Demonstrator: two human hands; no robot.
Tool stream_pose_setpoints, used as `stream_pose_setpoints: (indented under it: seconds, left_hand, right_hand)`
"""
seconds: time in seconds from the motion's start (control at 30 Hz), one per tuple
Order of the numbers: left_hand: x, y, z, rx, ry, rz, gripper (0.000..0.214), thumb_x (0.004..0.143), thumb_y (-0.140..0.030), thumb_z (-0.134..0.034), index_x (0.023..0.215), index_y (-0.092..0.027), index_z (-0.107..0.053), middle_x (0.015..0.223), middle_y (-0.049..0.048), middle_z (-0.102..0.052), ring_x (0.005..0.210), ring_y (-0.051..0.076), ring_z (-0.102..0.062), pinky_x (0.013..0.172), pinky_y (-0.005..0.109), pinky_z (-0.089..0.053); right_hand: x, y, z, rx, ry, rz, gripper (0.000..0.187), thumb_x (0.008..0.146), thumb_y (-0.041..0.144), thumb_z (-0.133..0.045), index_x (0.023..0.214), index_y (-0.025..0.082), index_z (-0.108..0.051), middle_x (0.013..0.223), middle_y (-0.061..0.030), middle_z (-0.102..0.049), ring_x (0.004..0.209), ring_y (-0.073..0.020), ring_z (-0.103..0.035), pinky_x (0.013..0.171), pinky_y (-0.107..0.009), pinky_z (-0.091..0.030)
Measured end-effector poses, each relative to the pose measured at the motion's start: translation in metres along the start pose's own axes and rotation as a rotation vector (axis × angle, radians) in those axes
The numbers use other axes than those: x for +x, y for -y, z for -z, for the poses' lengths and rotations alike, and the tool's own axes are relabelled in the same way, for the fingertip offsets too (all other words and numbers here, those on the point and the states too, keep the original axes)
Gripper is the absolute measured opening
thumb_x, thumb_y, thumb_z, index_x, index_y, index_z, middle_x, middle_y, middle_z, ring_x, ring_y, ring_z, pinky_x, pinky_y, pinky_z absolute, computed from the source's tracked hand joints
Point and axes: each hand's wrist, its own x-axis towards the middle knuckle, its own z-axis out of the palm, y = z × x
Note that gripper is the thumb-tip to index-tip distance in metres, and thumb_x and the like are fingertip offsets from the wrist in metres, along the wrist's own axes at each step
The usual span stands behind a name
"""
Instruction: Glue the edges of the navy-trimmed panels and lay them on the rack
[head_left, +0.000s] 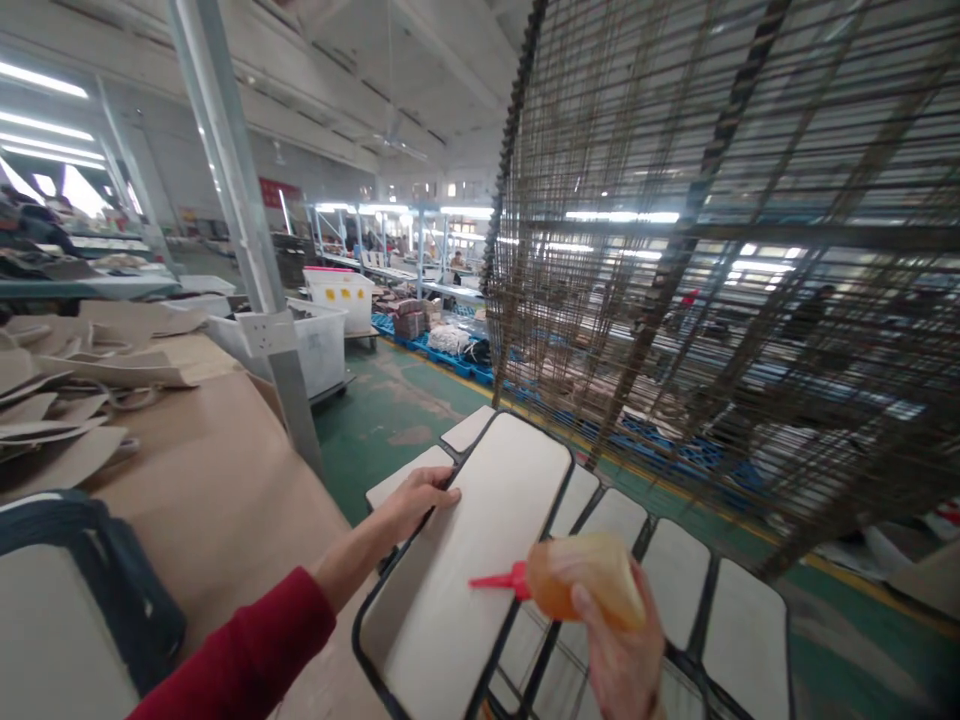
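Note:
With thumb on top, my left hand (424, 497) is closed on the left edge of a white rounded panel (487, 520) with a dark rim, which is tilted in front of me. My right hand (622, 640) is wrapped round a glue bottle (589, 585), a squeeze bottle of amber liquid. Its red pointed nozzle (499, 580) lies over the panel's face, pointing left; whether it touches the surface I cannot tell. Several similar dark-edged panels (675, 575) lie in a row on a wire rack beneath and to the right.
A brown-covered table (247, 450) on the left carries loose beige pieces (67, 400) and a stack of dark-edged panels (97, 570). A metal post (240, 180) stands at its edge. Tall wire racks (675, 220) rise at right. White bins (322, 345) stand beyond.

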Motion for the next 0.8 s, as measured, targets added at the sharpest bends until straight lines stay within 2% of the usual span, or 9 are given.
stream_pose_setpoints:
  seconds: [0.1,0.2,0.33,0.4,0.47,0.6,0.67,0.73,0.8]
  left_hand:
    - [-0.001,0.003,-0.005,0.000,0.032,0.009,0.042,0.047,-0.033,-0.083,0.082,-0.013,-0.074,0.066,0.0049,-0.071,0.060,0.021,-0.065,0.059,0.028,-0.049]
    - [0.001,0.006,-0.010,-0.028,0.046,0.002,0.040,0.048,-0.032,-0.083,0.082,-0.012,-0.074,0.070,0.0058,-0.071,0.064,0.021,-0.065,0.063,0.028,-0.050]
    - [0.011,0.011,-0.006,-0.042,0.047,0.014,0.042,0.047,-0.032,-0.083,0.082,-0.012,-0.073,0.071,0.0066,-0.072,0.064,0.022,-0.066,0.064,0.030,-0.050]
    - [0.016,0.013,-0.002,-0.038,0.048,0.018,0.042,0.047,-0.032,-0.083,0.082,-0.013,-0.073,0.071,0.0061,-0.072,0.065,0.023,-0.066,0.064,0.030,-0.050]
    - [0.019,0.015,0.001,-0.040,0.055,0.025,0.042,0.048,-0.032,-0.083,0.083,-0.013,-0.073,0.071,0.0057,-0.072,0.065,0.022,-0.067,0.065,0.030,-0.050]
    - [0.021,0.020,-0.001,-0.060,0.081,0.072,0.043,0.048,-0.031,-0.084,0.085,-0.012,-0.073,0.073,0.0063,-0.073,0.064,0.021,-0.066,0.065,0.029,-0.050]
    - [0.025,0.023,-0.001,-0.073,0.058,0.090,0.042,0.048,-0.030,-0.084,0.084,-0.012,-0.072,0.072,0.0062,-0.073,0.064,0.020,-0.066,0.066,0.029,-0.051]
    - [0.034,0.027,0.004,-0.074,-0.015,0.107,0.041,0.047,-0.027,-0.084,0.083,-0.013,-0.071,0.071,0.0054,-0.072,0.063,0.019,-0.065,0.064,0.028,-0.050]
    - [0.048,0.031,0.016,-0.054,-0.146,0.125,0.039,0.047,-0.021,-0.082,0.084,-0.014,-0.070,0.072,0.0040,-0.072,0.064,0.018,-0.064,0.061,0.025,-0.049]
  right_hand:
    - [0.042,0.013,-0.019,0.043,-0.212,0.087,0.072,0.058,0.042,-0.083,0.119,0.019,-0.052,0.112,-0.0070,-0.060,0.094,-0.0208,-0.061,0.090,-0.041,-0.051]
    - [0.060,0.015,-0.030,0.006,-0.244,0.104,0.075,0.059,0.044,-0.083,0.122,0.020,-0.050,0.116,-0.0069,-0.058,0.098,-0.0197,-0.059,0.093,-0.039,-0.048]
    - [0.011,-0.002,-0.028,-0.084,-0.077,-0.020,0.070,0.054,0.036,-0.086,0.114,0.016,-0.057,0.099,-0.0071,-0.065,0.081,-0.0211,-0.064,0.075,-0.034,-0.056]
    - [-0.009,-0.007,-0.025,-0.127,0.019,-0.072,0.071,0.055,0.037,-0.085,0.116,0.017,-0.056,0.102,-0.0083,-0.066,0.086,-0.0225,-0.065,0.073,-0.031,-0.056]
    - [-0.004,-0.006,-0.023,-0.145,-0.047,-0.051,0.073,0.055,0.041,-0.085,0.117,0.017,-0.055,0.106,-0.0085,-0.064,0.090,-0.0225,-0.063,0.077,-0.031,-0.055]
    - [0.042,0.001,-0.019,-0.113,-0.297,0.044,0.076,0.056,0.047,-0.083,0.119,0.018,-0.052,0.109,-0.0060,-0.061,0.091,-0.0199,-0.061,0.088,-0.037,-0.051]
    - [0.043,0.000,-0.017,-0.131,-0.300,0.029,0.073,0.056,0.046,-0.083,0.117,0.018,-0.054,0.103,-0.0055,-0.063,0.086,-0.0199,-0.062,0.086,-0.039,-0.052]
    - [0.020,-0.004,-0.018,-0.146,-0.251,-0.017,0.068,0.052,0.043,-0.086,0.108,0.016,-0.059,0.092,-0.0060,-0.067,0.075,-0.0214,-0.064,0.076,-0.039,-0.056]
    - [-0.009,-0.008,-0.019,-0.079,-0.103,-0.115,0.065,0.051,0.042,-0.086,0.106,0.016,-0.060,0.092,-0.0084,-0.070,0.075,-0.0247,-0.066,0.069,-0.039,-0.058]
